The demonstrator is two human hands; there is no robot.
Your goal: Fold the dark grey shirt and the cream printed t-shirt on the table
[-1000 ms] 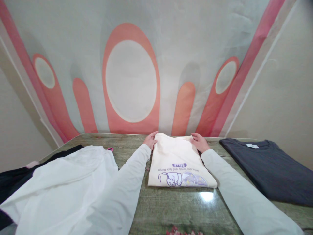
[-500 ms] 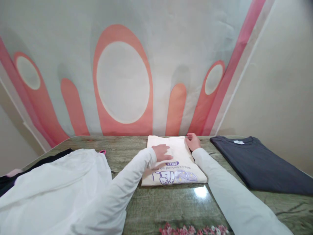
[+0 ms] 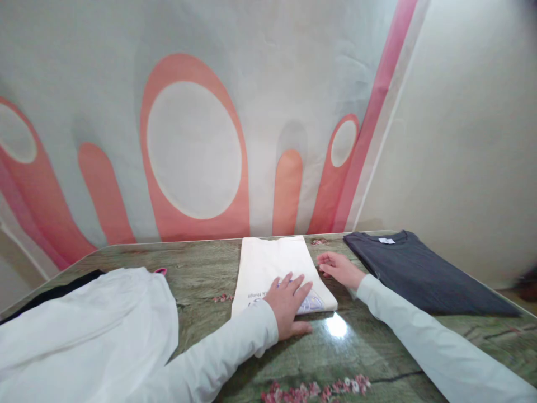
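Note:
A folded cream T-shirt (image 3: 272,263) with a purple print lies in the middle of the green patterned table (image 3: 344,358). My left hand (image 3: 289,305) lies flat on its near edge, fingers spread, covering most of the print. My right hand (image 3: 338,267) rests open on the table at the shirt's right edge, fingertips touching the fabric. Both arms wear long white sleeves.
A folded dark grey T-shirt (image 3: 415,274) lies at the right. A loose white garment (image 3: 84,330) sits at the left over something black (image 3: 54,288), with a pink bit (image 3: 160,271) showing. A pink and grey patterned wall hanging (image 3: 193,151) is behind the table.
My left hand slid from the shirt's far edge down to its near edge. My right hand moved from the far right corner to the shirt's right side. The view turned left.

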